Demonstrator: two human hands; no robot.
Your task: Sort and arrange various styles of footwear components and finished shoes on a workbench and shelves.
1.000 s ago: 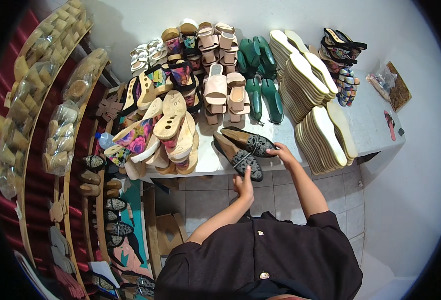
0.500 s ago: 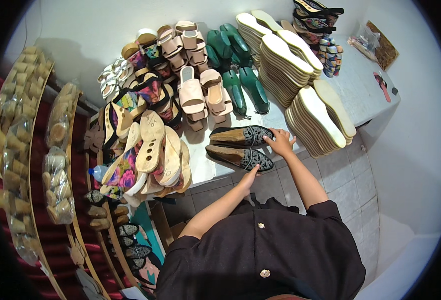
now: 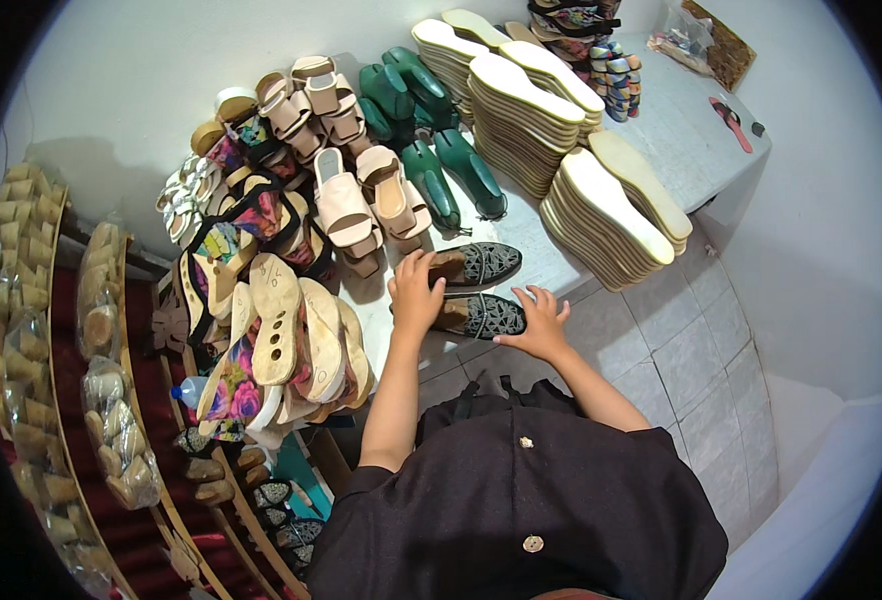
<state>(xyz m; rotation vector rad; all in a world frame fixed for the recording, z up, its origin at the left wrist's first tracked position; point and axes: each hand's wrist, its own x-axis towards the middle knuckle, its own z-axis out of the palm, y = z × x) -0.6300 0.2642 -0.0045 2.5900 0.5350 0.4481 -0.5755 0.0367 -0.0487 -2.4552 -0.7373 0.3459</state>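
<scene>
Two dark patterned flat shoes lie side by side near the front edge of the white counter (image 3: 551, 235). My left hand (image 3: 413, 293) rests on the heel ends of both, fingers wrapped over the farther shoe (image 3: 483, 263). My right hand (image 3: 539, 320) lies spread over the toe end of the nearer shoe (image 3: 485, 314), pressing down on it. Both shoes sit flat on the counter.
Beige platform sandals (image 3: 359, 203) and green shoe lasts (image 3: 431, 165) stand behind the hands. Stacks of cream insoles (image 3: 601, 205) fill the right. A heap of floral sandals (image 3: 261, 330) lies at left, with racks of small shoes (image 3: 101, 380) below.
My view has swung left and down. My left hand has come up onto the shoes' heel ends, and my right hand has shifted from the farther shoe to the nearer one.
</scene>
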